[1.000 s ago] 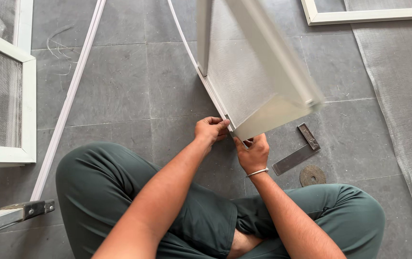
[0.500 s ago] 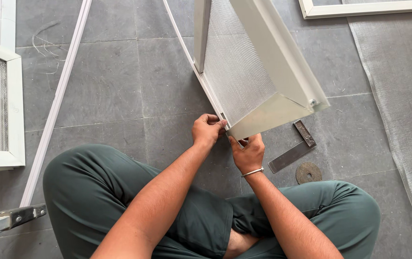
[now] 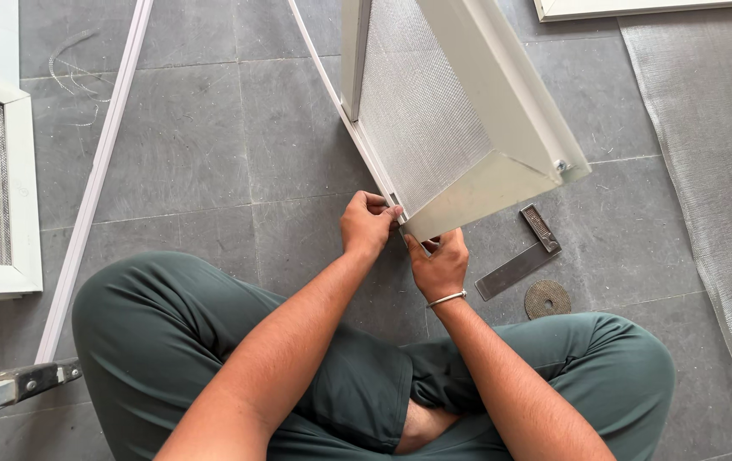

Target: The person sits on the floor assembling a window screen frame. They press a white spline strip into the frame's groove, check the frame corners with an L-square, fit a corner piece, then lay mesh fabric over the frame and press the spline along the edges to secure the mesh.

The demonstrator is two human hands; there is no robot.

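Position of worker: seated cross-legged on the grey tiled floor, head camera looking down over both forearms.
Work piece: a white window-screen frame with mesh fitted, standing tilted on its lower corner just in front of the knees, that corner at the hands and the rest rising away from the worker.
Left hand: closed on the thin white edge strip of the frame, fingers curled round it just beside the corner.
Right hand: pressed up under the same corner, fingers closed against the frame's underside; whether a small part was pinched there could not be told.
Hands, relation: close together, either side of the corner, not touching each other.
Nearby items: a metal try square and a round abrasive disc lay on the floor just right of the right hand; a loose sheet of mesh lay further right; a long white strip lay on the floor to the left, well apart.
Risk, frame: judged top-heavy on one corner; a slackened grip could let it swing or topple toward the try square side.
Risk, fingers: the right hand sat beneath the corner, so a slip downward could pinch it against the floor.
Risk, mesh: strain at the edge strip could pull the mesh loose or wrinkle it near the corner.
Risk, finish: the corner resting on tile could scuff if dragged.
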